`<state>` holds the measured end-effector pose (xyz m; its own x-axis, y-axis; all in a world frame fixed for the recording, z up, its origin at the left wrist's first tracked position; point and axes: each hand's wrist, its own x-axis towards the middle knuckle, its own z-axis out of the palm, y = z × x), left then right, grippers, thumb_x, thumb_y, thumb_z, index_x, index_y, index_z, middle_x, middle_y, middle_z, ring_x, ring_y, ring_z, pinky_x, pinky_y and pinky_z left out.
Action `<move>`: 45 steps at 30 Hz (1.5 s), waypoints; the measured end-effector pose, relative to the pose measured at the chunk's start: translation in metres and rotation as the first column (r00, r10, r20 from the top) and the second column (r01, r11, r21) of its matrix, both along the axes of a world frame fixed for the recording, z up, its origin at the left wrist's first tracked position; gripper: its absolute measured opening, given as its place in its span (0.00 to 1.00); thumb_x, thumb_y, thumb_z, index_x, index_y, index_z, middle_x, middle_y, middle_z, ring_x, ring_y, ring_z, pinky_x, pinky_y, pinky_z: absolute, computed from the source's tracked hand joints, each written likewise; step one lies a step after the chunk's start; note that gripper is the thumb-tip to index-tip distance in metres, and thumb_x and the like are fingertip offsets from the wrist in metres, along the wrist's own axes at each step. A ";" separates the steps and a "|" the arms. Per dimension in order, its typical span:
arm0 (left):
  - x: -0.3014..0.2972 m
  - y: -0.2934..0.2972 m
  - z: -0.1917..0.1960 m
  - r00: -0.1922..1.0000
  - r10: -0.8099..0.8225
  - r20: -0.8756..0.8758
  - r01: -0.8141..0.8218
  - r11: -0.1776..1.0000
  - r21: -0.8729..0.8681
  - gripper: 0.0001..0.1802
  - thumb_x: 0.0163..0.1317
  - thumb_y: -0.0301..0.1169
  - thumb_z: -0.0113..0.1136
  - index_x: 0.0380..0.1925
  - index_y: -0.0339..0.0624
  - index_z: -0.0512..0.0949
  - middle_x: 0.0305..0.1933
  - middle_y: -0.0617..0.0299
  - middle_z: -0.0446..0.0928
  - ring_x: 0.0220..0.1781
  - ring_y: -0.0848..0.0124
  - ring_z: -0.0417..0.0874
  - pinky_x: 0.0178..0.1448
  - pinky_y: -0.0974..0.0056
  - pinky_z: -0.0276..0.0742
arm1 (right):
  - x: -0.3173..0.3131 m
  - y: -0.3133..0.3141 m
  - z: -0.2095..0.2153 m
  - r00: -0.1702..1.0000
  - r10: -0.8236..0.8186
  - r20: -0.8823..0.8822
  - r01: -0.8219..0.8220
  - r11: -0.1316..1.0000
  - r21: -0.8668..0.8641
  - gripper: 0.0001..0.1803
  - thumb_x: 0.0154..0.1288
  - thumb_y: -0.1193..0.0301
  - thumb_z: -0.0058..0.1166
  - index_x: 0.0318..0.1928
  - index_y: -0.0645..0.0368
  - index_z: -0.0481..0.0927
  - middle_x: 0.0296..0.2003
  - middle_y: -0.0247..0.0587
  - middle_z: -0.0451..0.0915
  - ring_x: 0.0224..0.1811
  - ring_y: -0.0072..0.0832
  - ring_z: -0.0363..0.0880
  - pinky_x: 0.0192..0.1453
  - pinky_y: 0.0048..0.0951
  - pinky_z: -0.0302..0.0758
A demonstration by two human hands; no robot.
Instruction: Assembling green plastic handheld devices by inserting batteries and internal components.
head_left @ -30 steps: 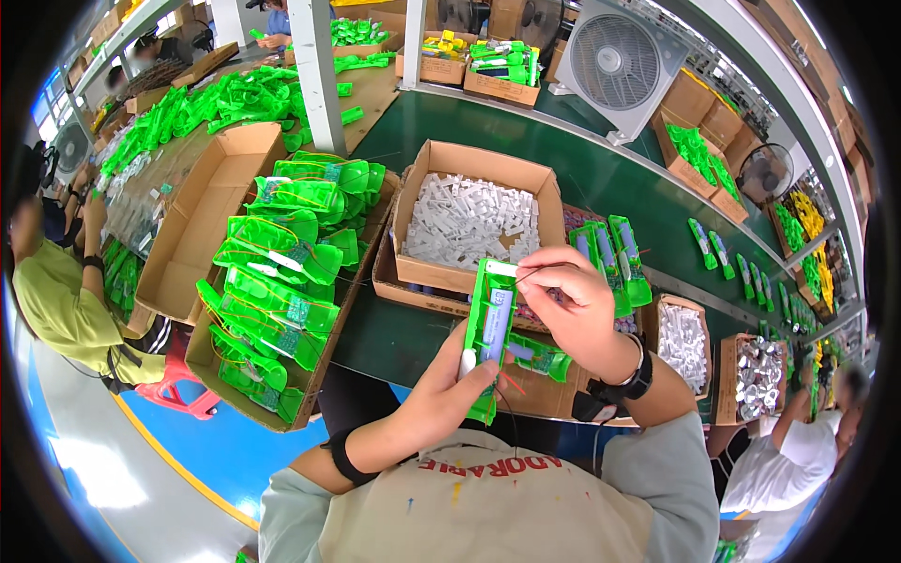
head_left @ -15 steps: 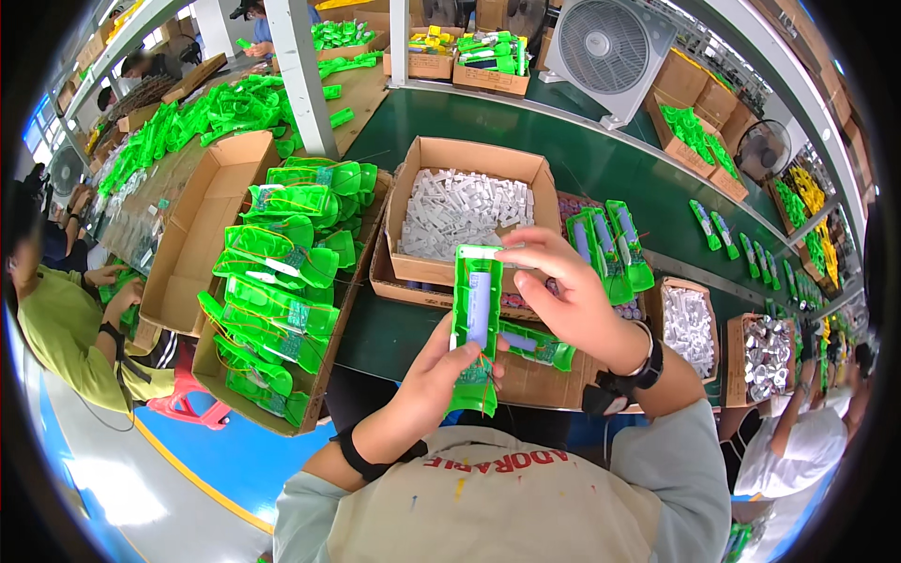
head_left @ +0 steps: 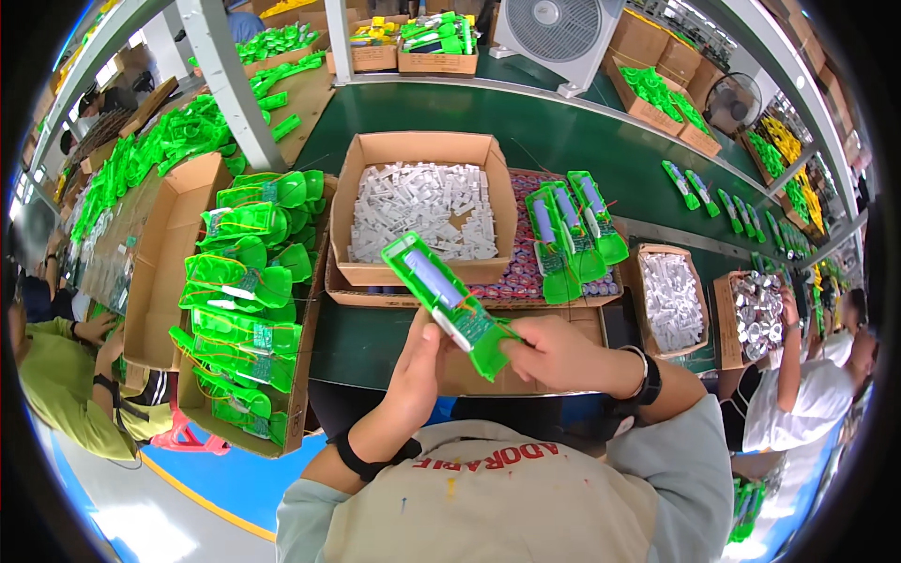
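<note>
A long green plastic casing (head_left: 413, 246) is tilted in front of my chest, its upper end leaning left. Inside it lie a purple cylindrical battery cell (head_left: 434, 280), a small green circuit board (head_left: 477, 326) and a white strip (head_left: 454, 330). My right hand (head_left: 554, 355) pinches the casing's lower end, where wires show. Against the left edge my left hand (head_left: 413, 371) is closed, thumb upward; its other fingers are partly hidden. Beyond my right hand, several similar casings (head_left: 574, 235) with cells rest on a tray of cylindrical cells (head_left: 526, 267).
An open carton (head_left: 427, 145) of small white parts stands ahead. To the left is a box (head_left: 314, 371) packed with wired green casings, beside a cardboard tray (head_left: 155, 281). Cartons of white parts (head_left: 672, 300) and shiny metal parts (head_left: 756, 310) stand right. Co-workers sit on both sides.
My right hand has moved from the casing's top down to its lower end. The held casing has gone from upright to tilted left. The casing lying under my right hand no longer shows there.
</note>
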<state>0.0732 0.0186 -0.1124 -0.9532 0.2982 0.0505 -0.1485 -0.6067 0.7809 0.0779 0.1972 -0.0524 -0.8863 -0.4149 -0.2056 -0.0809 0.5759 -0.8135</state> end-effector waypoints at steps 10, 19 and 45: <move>-0.002 0.006 -0.032 0.410 -0.509 -0.757 -0.767 0.257 -0.588 0.18 0.46 0.29 0.57 0.41 0.41 0.73 0.46 0.57 0.71 0.48 0.62 0.72 0.52 0.59 0.67 | -0.062 0.123 0.036 0.806 -0.583 -0.103 0.565 0.810 -0.158 0.13 0.61 0.68 0.43 0.21 0.59 0.69 0.13 0.30 0.69 0.14 0.15 0.64 0.19 0.17 0.60; 0.000 0.029 -0.056 0.468 -0.561 -0.682 -0.756 0.146 -0.638 0.23 0.46 0.30 0.56 0.47 0.46 0.70 0.52 0.62 0.68 0.54 0.66 0.68 0.59 0.53 0.60 | -0.178 0.256 -0.078 0.593 -0.794 -0.136 0.799 0.601 -0.027 0.11 0.54 0.70 0.44 0.18 0.60 0.69 0.11 0.34 0.66 0.09 0.22 0.62 0.13 0.23 0.56; 0.003 -0.029 -0.055 0.435 -0.601 -0.671 -0.615 0.345 -0.709 0.11 0.45 0.26 0.55 0.32 0.44 0.74 0.51 0.59 0.70 0.59 0.66 0.67 0.63 0.53 0.57 | -0.197 0.141 0.023 0.758 -0.264 -0.597 0.447 0.876 0.179 0.13 0.56 0.66 0.51 0.35 0.64 0.77 0.27 0.46 0.78 0.29 0.32 0.77 0.37 0.27 0.72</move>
<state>0.0759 -0.0101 -0.1677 -0.5649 0.7121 0.4168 0.8222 0.4426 0.3580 -0.1194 0.3381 -0.0293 -0.9548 -0.0464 0.2936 -0.1905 0.8537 -0.4847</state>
